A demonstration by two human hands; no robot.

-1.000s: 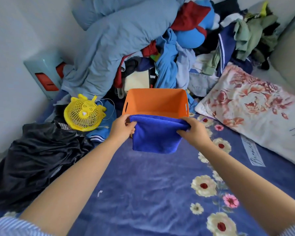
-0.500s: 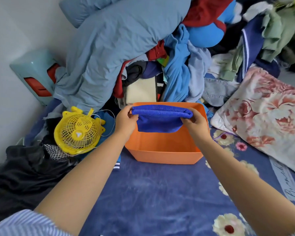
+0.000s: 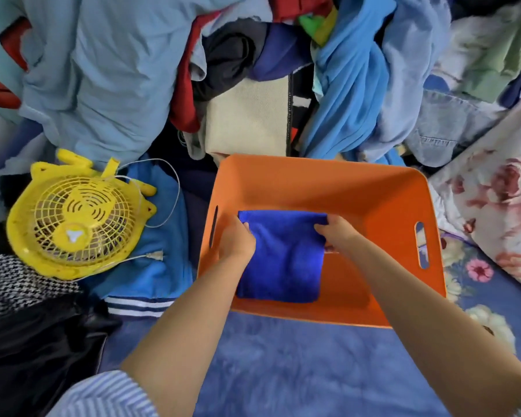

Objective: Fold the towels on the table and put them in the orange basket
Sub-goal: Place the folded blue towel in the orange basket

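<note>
Since half a second ago you have lowered the folded blue towel [image 3: 280, 260] from above the rim down into the orange basket [image 3: 337, 188], where it lies on the floor against the left wall. Your left hand [image 3: 236, 243] and right hand [image 3: 336, 231] each pinch one of its far corners. A yellow fan [image 3: 73, 215] lies left of the basket on the blue floral bedspread [image 3: 283, 371].
</note>
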